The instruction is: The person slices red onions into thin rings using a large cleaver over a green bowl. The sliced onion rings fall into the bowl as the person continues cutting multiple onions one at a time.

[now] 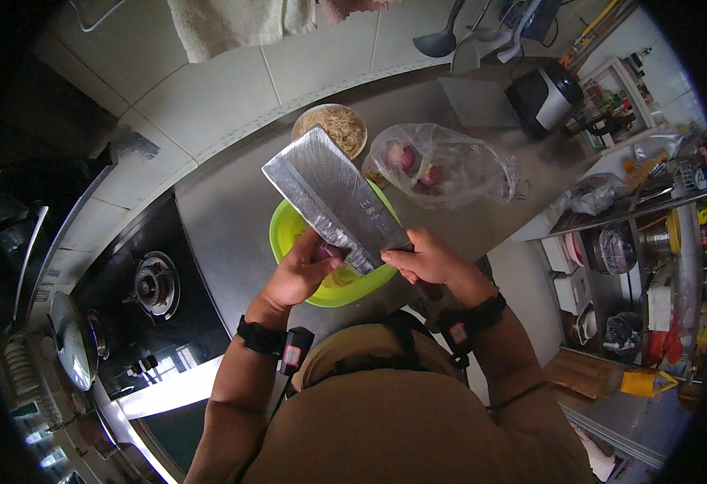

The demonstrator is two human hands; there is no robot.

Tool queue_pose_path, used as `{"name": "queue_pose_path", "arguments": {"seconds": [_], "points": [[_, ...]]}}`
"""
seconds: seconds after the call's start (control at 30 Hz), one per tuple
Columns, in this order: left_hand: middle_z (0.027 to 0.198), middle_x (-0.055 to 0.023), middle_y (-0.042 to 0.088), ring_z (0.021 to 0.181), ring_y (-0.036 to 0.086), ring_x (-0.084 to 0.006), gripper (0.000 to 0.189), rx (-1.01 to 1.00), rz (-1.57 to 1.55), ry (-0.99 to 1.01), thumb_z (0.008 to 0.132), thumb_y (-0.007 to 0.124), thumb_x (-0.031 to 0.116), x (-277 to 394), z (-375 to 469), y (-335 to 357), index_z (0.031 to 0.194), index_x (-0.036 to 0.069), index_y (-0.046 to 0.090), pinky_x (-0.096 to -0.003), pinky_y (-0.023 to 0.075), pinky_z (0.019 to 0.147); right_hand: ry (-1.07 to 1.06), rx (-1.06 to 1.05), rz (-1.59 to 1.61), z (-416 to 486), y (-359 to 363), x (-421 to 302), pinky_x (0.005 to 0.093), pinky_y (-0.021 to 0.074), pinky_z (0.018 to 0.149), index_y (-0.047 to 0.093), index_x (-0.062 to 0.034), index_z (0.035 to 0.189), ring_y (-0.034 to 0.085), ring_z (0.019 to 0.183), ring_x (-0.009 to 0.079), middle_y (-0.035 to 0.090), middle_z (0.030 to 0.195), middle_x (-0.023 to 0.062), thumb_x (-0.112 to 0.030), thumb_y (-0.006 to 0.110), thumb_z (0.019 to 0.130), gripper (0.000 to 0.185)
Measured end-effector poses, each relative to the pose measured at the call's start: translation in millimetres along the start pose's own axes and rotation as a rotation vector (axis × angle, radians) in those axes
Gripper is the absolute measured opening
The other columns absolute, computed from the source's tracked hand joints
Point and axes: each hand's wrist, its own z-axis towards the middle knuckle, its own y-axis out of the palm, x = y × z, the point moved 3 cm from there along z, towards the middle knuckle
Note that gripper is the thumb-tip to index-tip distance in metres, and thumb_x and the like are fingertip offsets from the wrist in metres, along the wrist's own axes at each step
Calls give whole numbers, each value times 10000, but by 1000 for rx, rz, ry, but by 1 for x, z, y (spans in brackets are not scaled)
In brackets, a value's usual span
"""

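My right hand [423, 259] grips the handle of a broad steel cleaver [335, 193], whose blade slants up and to the left. Between the fingers of my left hand [298, 272] is a small red onion [327, 253], close against the blade's edge; whether the edge touches it is hard to tell. Both are over a lime-green plastic basin [353, 295] on the steel counter. Pale pieces, perhaps peel, lie in the basin, largely hidden by the blade and my hands. More red onions [400, 155] sit in a clear plastic bag [468, 163] beyond the basin.
A bowl of noodle-like strands [344, 130] stands behind the cleaver's tip. The gas hob [157, 284] is at left, with a lidded pan [74, 342]. A black appliance [546, 97] stands at the back right. Ladles [437, 42] hang on the wall. Laden shelves [607, 266] line the right.
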Motion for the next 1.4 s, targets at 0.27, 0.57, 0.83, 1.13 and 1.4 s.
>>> {"name": "queue_pose_path", "arguments": {"seconds": [0.27,0.57,0.83,1.13,1.4], "points": [[817,-29,592,727,530,-115,248,304,297,-77,897,634,199,-5,7,-3,1011,-14,580,-257,439,696,-59,54,-24,2,3,0,277,421,445,563,-2,920,508,473,93,545,596,23,-194,628,886,206],[831,-62,581,774,531,-148,167,164,1154,207,916,578,229,-34,8,-32,954,67,582,-289,448,746,-141,492,-578,-5,2,-8,422,484,588,587,24,882,639,643,346,631,700,198,-184,640,830,220],[1087,-66,585,1007,564,-208,300,363,-619,-70,816,678,34,-52,7,-33,1071,99,533,-360,462,893,-192,461,-554,-14,29,-12,447,478,562,585,-3,830,614,623,385,624,685,186,-203,616,846,203],[1090,-131,610,1007,616,-236,431,443,-230,18,802,653,-69,-37,5,-20,1145,65,430,-357,507,913,-260,480,-611,-19,43,-21,455,458,539,550,-11,775,586,603,395,584,652,192,-173,599,851,185],[1079,-120,619,968,608,-191,437,507,-34,24,796,622,-89,-36,6,-16,1188,-9,445,-301,484,875,-276,528,-838,-20,49,-18,467,464,563,559,-34,814,588,651,371,584,705,168,-162,603,836,137]]}}
